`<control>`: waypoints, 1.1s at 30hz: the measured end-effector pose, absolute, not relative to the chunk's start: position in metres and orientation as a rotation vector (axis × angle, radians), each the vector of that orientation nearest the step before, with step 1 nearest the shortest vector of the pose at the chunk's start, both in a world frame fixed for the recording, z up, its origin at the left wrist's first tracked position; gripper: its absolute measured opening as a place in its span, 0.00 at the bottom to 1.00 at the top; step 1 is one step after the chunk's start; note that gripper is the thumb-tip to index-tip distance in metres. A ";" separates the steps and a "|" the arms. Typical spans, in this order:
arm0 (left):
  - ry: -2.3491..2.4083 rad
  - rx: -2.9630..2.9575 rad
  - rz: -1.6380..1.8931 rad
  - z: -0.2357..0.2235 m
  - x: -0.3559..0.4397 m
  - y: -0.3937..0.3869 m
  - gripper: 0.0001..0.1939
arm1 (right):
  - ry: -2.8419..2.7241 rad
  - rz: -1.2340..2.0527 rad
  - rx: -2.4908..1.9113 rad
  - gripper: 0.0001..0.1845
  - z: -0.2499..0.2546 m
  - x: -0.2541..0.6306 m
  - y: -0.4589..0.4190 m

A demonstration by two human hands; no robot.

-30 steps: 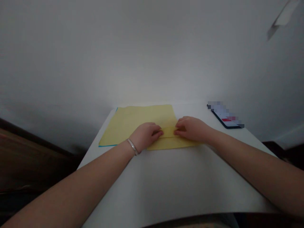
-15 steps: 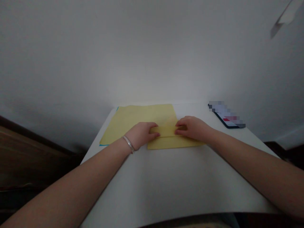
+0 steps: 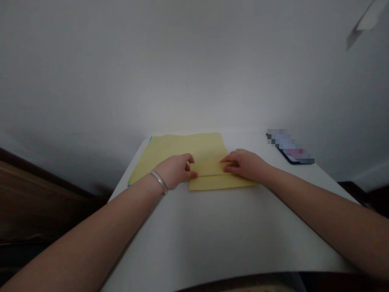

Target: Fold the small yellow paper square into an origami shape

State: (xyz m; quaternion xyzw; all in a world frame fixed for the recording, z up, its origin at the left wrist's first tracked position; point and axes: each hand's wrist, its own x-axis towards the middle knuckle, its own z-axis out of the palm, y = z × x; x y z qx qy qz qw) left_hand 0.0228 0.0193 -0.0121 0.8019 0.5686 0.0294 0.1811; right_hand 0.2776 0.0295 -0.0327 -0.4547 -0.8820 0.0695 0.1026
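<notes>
Yellow paper sheet (image 3: pixel 182 148) on white surface (image 3: pixel 212 235), folded flap (image 3: pixel 209 168) uppermost. Left hand (image 3: pixel 173 170) loosely curled at flap's edge, not gripping; right hand (image 3: pixel 246 164) open, pressing flap. Risk: uneven pressure skews crease, sheet slides.

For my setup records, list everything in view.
yellow paper: 1, pale yellow, on the table, near part folded over
blue edge: 1, bright blue, under the paper's far left corner
phone: 1, dark frame, far right of the table, screen pixelated
table: 1, white, before the person
wall: 1, whitish grey, behind the table
furniture: 1, dark brown, left of the table
bangle: 1, silver, on left wrist
left hand: 1, on the paper
right hand: 1, on the fold
</notes>
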 end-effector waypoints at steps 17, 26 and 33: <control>1.573 2.299 0.078 -0.009 0.017 0.017 0.25 | -2.571 0.222 -1.342 0.17 -0.036 0.280 0.030; 1.237 2.917 0.328 -0.006 0.055 -0.014 0.29 | -2.608 0.204 -1.332 0.17 -0.018 0.269 0.033; 1.197 2.887 -0.022 -0.022 0.055 -0.016 0.38 | -2.605 0.174 -1.361 0.19 -0.015 0.264 0.030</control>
